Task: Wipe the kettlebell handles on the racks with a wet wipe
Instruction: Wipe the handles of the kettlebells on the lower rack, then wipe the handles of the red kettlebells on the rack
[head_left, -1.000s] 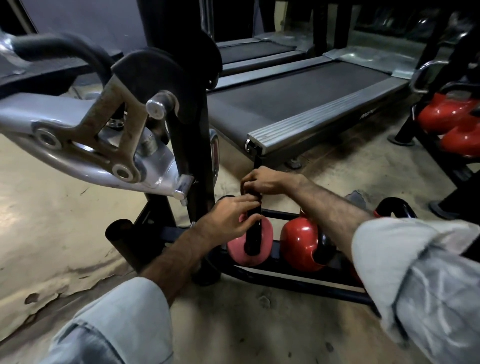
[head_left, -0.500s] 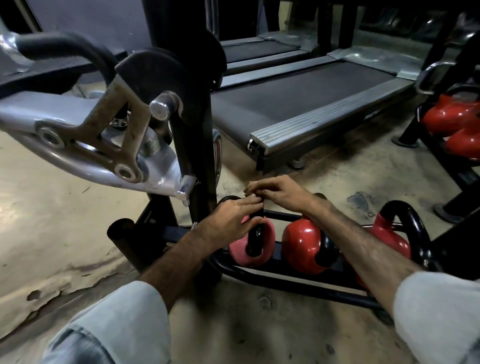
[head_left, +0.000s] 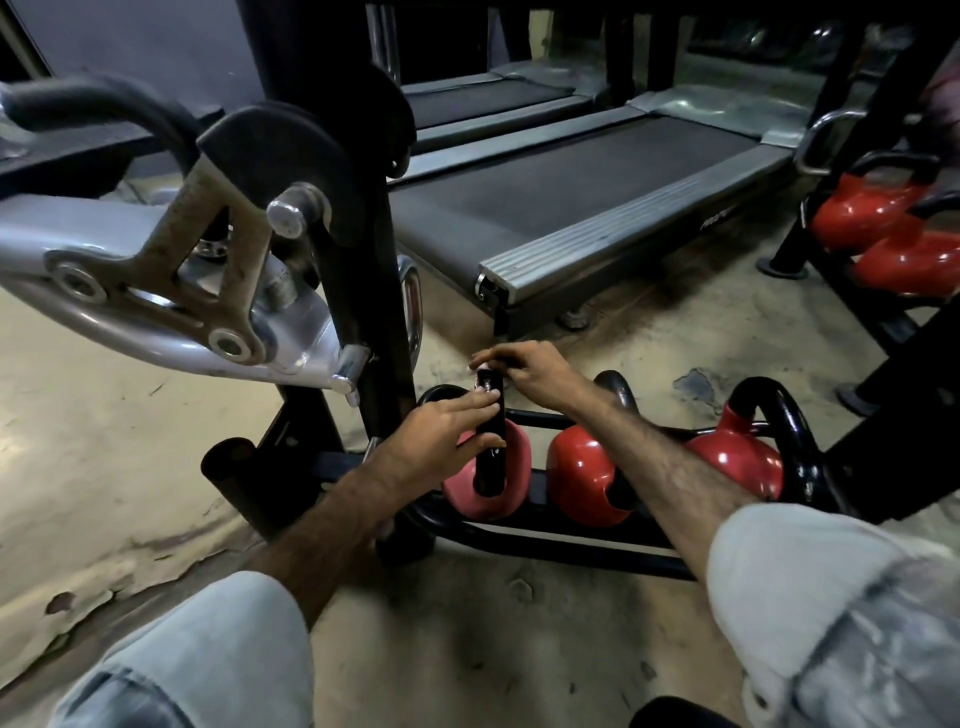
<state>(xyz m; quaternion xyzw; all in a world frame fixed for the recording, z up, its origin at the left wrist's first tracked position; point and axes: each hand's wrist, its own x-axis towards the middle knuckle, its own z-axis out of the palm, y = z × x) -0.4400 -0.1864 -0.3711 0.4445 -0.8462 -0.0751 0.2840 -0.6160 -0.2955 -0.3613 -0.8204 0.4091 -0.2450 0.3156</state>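
Note:
A pink kettlebell (head_left: 511, 486) with a black handle (head_left: 491, 415) sits at the left end of a low black rack (head_left: 545, 543). Two red kettlebells (head_left: 582, 467) (head_left: 737, 460) stand beside it on the same rack. My left hand (head_left: 441, 434) lies against the pink kettlebell's handle, with fingers and thumb stretched across its front. My right hand (head_left: 535, 374) is at the top of that handle, its curled fingers pinching a small white wet wipe (head_left: 485, 372) against it. Most of the wipe is hidden under the fingers.
A silver machine arm (head_left: 156, 270) and a black upright post (head_left: 384, 312) crowd the left, just above the rack. A treadmill deck (head_left: 597, 197) lies behind. Another rack with red kettlebells (head_left: 872, 208) stands at the far right. Bare concrete floor (head_left: 104, 441) lies to the left.
My right hand has shifted at the top of the handle, from a fist over it to a fingertip pinch with the wipe. My left fingers have straightened across the handle.

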